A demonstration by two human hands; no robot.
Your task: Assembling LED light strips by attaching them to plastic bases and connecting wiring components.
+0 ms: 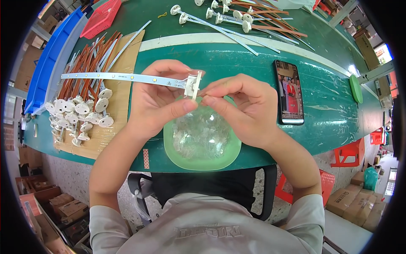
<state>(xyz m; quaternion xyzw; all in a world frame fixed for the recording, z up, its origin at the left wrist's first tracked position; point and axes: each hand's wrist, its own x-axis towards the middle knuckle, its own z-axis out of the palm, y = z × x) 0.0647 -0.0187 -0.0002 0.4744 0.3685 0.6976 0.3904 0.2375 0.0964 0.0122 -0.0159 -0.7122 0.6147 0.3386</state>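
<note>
My left hand (158,99) holds a long white light strip (114,77) by its end, where a small white square end cap (193,84) sits. The strip runs off to the left above the table. My right hand (243,108) pinches something tiny against the cap's right side; what it is I cannot make out. Both hands hover over a green bowl (202,163) filled with small clear plastic pieces (201,133) at the table's front edge.
A pile of strips with round white caps (80,110) lies on cardboard (124,63) to the left. More capped strips (228,21) lie at the back. A phone (289,92) with a lit screen rests right of my hands. Blue tray (48,63) and red basket (100,19) far left.
</note>
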